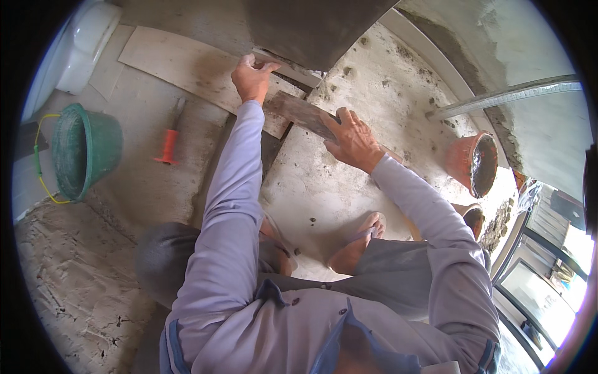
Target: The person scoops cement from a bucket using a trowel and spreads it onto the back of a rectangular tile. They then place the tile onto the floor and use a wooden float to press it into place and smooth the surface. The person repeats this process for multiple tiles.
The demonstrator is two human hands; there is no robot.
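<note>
We crouch on the floor [324, 199], both arms in pale lilac sleeves stretched ahead of us. Our right hand [352, 138] is closed around one end of a dark wooden float [300, 112], fingers wrapped over its top edge and thumb along its side, so the float lies tilted from upper left to lower right across the floor. Its far end reaches toward our left hand [251, 76], which is not gripping anything: the fingers are bent and press down on the edge of a pale tile [187, 62] just below the dark grey wall [305, 28]. The tile lies flat, running from the upper left toward the float, and the float's upper end sits over its near edge. Left of our left arm, an orange-handled tool [169, 142] lies alone on the floor, well apart from the hands. Farther left stands a green bucket [84, 153] with a yellow handle, and above it we see part of a white toilet [87, 43]. To the right, an orange bucket [473, 163] holding dark wet mix stands near a metal bar [511, 93] that leans along the wall. Our sandalled foot [358, 243] rests on the floor below the right hand.
</note>
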